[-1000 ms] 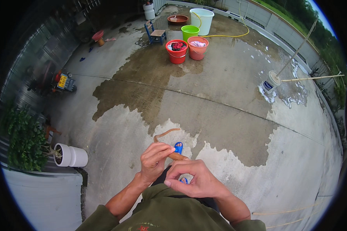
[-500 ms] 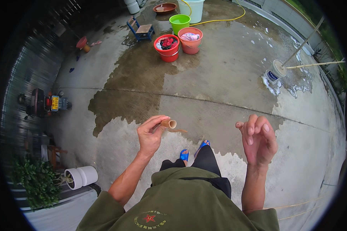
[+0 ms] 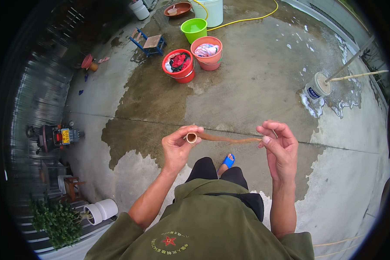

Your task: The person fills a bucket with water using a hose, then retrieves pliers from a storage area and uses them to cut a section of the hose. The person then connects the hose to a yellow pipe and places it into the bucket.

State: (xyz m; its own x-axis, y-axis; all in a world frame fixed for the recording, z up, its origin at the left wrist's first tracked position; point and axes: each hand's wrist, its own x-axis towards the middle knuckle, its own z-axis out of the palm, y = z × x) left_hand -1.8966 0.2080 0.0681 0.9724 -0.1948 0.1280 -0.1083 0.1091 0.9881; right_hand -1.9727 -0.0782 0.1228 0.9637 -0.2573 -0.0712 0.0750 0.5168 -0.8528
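My left hand (image 3: 176,149) is closed around a short brown tube (image 3: 191,138), its round open end facing me. From beside the tube a long, thin, slightly wavy brown strip (image 3: 229,140) runs across to the right. Whether this strip is stiff or soft I cannot tell. At its far end, the thumb and fingers of my right hand (image 3: 283,149) are pinched together. A small slender pale thing (image 3: 274,133) shows among those fingers, too small to name. Both hands are held up in front of my body, above the concrete.
Ahead stand a red bucket (image 3: 184,76) and a pink bucket (image 3: 210,65) with cloth, a green bucket (image 3: 194,34), a small chair (image 3: 151,42) and a yellow hose (image 3: 247,19). A white pail (image 3: 318,90) holds poles at right. A motorbike (image 3: 52,137) and plant pots (image 3: 102,211) are at left.
My right hand has come in leftward, its fingers closing at the strip's end. The strip now stretches visibly between both hands. The tube's open end has turned toward me.
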